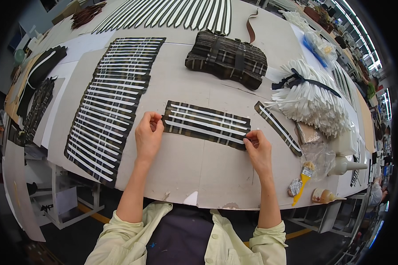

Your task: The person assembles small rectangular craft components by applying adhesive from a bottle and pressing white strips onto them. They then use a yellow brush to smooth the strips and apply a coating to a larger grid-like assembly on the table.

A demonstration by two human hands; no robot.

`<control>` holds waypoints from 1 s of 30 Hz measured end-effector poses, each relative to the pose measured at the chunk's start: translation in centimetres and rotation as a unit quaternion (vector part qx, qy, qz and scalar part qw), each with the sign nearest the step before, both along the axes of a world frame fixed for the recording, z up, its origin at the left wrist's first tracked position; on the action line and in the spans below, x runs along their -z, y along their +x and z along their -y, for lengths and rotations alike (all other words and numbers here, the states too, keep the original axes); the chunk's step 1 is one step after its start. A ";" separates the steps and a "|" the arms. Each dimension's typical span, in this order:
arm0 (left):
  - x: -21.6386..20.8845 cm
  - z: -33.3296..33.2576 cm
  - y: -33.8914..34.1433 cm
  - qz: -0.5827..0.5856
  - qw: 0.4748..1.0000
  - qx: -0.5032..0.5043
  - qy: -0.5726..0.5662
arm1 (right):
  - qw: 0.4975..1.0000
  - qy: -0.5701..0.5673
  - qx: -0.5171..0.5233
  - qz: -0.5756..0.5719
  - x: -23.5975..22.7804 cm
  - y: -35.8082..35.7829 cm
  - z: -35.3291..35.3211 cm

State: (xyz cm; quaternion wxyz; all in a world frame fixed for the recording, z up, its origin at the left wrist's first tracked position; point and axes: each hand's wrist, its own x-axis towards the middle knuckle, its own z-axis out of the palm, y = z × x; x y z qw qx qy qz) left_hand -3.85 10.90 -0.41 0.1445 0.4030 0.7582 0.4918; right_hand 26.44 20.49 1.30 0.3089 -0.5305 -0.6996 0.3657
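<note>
Dark plaid strips [206,122] with white bands, ends pinched by left hand [148,136] fingers and right hand [258,149] fingers.

dark plaid fabric strips [206,122] with white bands, white strip bundle [314,99], yellow-handled brush [303,180], pale green sleeves [119,234]

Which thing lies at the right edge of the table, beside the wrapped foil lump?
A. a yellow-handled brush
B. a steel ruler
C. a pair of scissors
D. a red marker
A: a brush with a yellow handle lies at the right edge of the table, next to the foil lump.
</note>
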 end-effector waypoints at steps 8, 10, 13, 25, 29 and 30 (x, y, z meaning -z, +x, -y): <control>1.2 -0.6 0.1 -0.076 0.997 -0.006 0.015 | 0.999 0.029 0.007 0.019 1.0 -0.2 -0.7; 1.3 -0.6 0.1 -0.080 0.997 -0.010 0.015 | 0.999 0.027 0.009 0.026 0.9 -0.2 -0.8; 1.1 -0.7 0.3 -0.084 0.996 -0.013 0.013 | 0.999 0.032 0.009 0.031 1.1 -0.2 -0.8; 1.9 -0.8 0.7 -0.161 0.987 -0.017 0.020 | 0.997 0.069 0.025 0.015 1.6 0.2 -0.7; 2.0 -0.6 0.7 -0.165 0.986 -0.017 0.024 | 0.998 0.052 0.018 -0.013 1.6 1.4 -0.7; 2.0 -0.6 0.6 -0.164 0.986 -0.015 0.024 | 0.998 0.059 0.016 -0.005 1.6 1.4 -0.7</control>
